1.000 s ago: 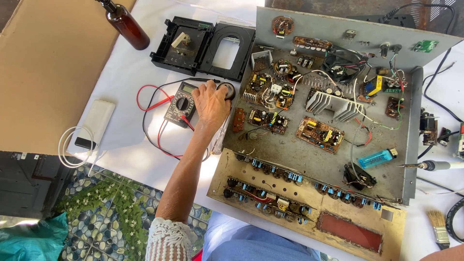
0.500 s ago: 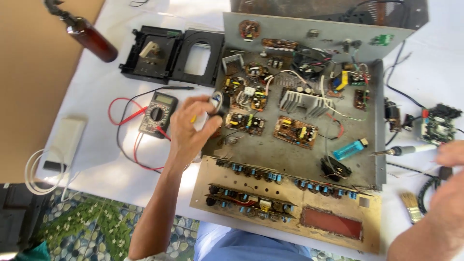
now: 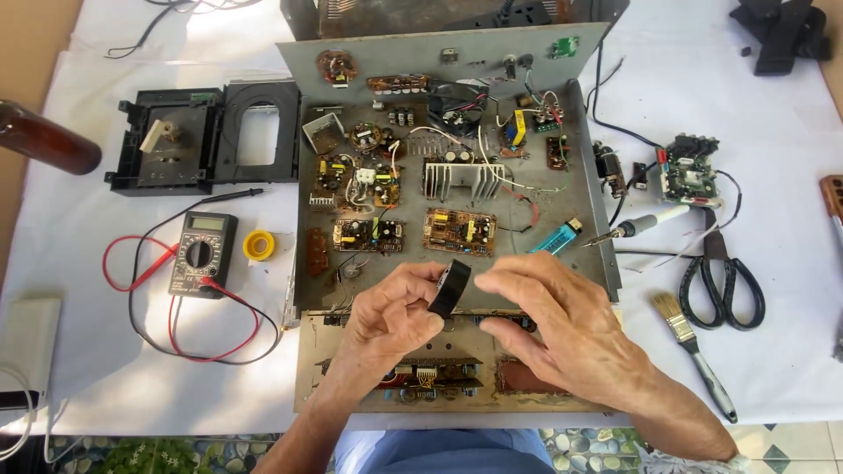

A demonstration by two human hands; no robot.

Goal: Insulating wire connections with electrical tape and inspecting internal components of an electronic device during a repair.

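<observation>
Black tape roll (image 3: 450, 288) sits pinched between both my hands over the front edge of the open metal chassis (image 3: 588, 219); left hand (image 3: 391, 316) fingers clamp its lower side, right hand (image 3: 562, 329) fingers close on its top edge. Multimeter (image 3: 202, 254) and yellow tape roll (image 3: 259, 245) lie left on the worktop (image 3: 773, 175), soldering iron (image 3: 645, 223), scissors (image 3: 722, 285) and brush (image 3: 694, 347) right.

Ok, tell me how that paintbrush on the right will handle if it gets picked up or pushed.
The paintbrush looks slim and small, so probably light. Its handle seems rigid while the pale bristles would likely flex. Lying flat on the white cloth beside the scissors, it would probably slide rather than roll.
</observation>
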